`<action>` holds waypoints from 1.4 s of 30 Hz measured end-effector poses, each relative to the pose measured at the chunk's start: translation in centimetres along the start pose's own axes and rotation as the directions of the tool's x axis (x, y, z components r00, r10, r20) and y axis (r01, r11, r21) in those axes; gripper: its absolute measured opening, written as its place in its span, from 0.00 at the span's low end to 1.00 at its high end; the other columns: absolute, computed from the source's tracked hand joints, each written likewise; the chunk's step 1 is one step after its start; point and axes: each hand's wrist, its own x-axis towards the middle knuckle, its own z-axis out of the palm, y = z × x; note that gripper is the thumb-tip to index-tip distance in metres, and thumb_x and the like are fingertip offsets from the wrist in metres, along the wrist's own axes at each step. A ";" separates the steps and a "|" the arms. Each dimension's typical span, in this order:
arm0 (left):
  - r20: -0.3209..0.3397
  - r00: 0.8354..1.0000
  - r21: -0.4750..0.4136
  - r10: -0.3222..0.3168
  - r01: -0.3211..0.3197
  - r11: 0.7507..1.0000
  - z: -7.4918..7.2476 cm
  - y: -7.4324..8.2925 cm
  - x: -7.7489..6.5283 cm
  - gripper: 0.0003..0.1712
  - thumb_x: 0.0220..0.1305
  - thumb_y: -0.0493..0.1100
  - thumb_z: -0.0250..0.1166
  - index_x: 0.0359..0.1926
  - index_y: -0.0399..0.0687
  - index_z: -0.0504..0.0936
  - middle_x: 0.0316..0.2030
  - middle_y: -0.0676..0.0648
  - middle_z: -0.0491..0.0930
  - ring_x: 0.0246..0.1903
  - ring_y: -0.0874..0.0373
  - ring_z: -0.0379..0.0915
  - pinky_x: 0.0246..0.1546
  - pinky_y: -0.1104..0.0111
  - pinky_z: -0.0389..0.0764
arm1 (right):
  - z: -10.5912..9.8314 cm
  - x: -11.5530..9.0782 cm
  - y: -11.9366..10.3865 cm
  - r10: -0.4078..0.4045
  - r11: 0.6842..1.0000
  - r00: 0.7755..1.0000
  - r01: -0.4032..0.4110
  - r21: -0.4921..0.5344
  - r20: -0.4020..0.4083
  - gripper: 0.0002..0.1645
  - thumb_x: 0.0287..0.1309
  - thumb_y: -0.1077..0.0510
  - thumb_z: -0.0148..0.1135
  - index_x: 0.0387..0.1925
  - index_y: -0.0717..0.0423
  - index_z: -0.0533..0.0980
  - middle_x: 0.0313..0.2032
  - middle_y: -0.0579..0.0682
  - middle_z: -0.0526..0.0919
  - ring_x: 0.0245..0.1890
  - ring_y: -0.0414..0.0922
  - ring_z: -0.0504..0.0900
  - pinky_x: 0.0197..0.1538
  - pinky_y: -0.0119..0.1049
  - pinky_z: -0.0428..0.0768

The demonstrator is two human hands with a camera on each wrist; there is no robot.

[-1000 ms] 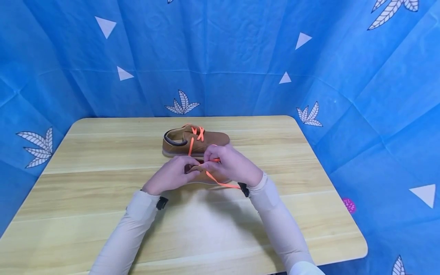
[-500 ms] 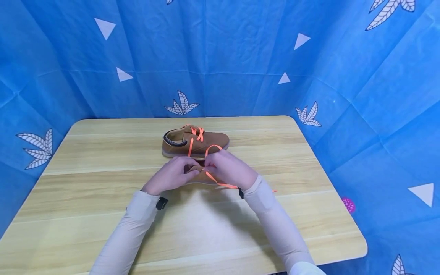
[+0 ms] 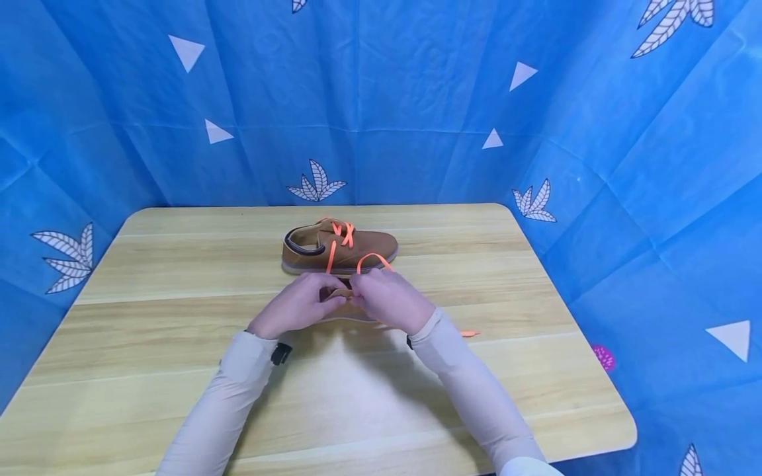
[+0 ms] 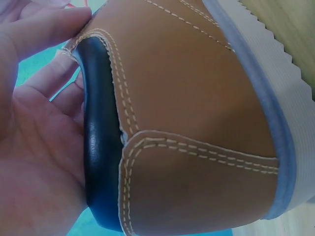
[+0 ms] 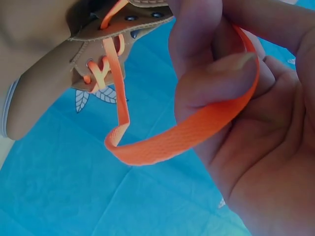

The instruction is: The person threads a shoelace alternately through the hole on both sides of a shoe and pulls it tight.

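Note:
A brown shoe [image 3: 345,312] with a pale sole lies on the table, mostly covered by both hands in the head view. My left hand [image 3: 297,304] grips the edge of its opening, thumb outside and fingers inside, by the dark padded collar [image 4: 101,128] in the left wrist view. My right hand [image 3: 393,297] is at the lacing flap, its curled fingers and thumb pinching an orange shoelace [image 5: 182,132]. That lace hangs in a loop from the flap, where metal eyelets show. In the head view the loop arches above the right knuckles.
Behind the near shoe stands a matching brown shoe [image 3: 375,246], its orange laces [image 3: 348,235] crossed over the front. A loose lace end [image 3: 470,333] lies right of the right wrist. The wooden table [image 3: 149,370] meets a blue patterned cloth [image 3: 417,99] at the back and sides.
My right hand has moved slightly left and down toward the shoe opening, drawing the lace into a loop above the knuckles. The left hand keeps its hold on the shoe.

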 end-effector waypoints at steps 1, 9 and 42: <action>0.000 1.000 -0.001 0.001 -0.001 1.000 0.0 0.0 0.0 0.06 0.69 0.43 0.68 0.45 0.54 0.89 0.31 0.55 0.81 0.31 0.58 0.72 0.32 0.66 0.74 | 0.1 0.0 0.0 -0.001 1.000 1.000 0.001 -0.004 0.001 0.08 0.65 0.59 0.69 0.30 0.54 0.79 0.21 0.44 0.79 0.20 0.38 0.76 0.29 0.31 0.77; 0.006 1.000 -0.011 0.002 -0.002 1.000 0.0 0.1 0.0 0.06 0.69 0.44 0.69 0.44 0.55 0.89 0.34 0.55 0.84 0.32 0.59 0.74 0.35 0.66 0.76 | 0.5 0.2 -0.2 0.006 0.997 1.000 -0.005 -0.075 0.001 0.05 0.66 0.59 0.68 0.33 0.54 0.82 0.22 0.44 0.81 0.21 0.40 0.79 0.31 0.36 0.82; 0.104 0.982 -0.305 -0.159 0.184 0.935 -0.2 -0.2 -0.1 0.13 0.69 0.40 0.61 0.48 0.49 0.89 0.28 0.50 0.77 0.26 0.57 0.68 0.28 0.69 0.66 | 2.6 0.8 -1.6 0.046 0.967 0.989 -0.079 -0.243 -0.140 0.09 0.58 0.52 0.76 0.29 0.44 0.81 0.20 0.41 0.81 0.18 0.40 0.76 0.21 0.38 0.74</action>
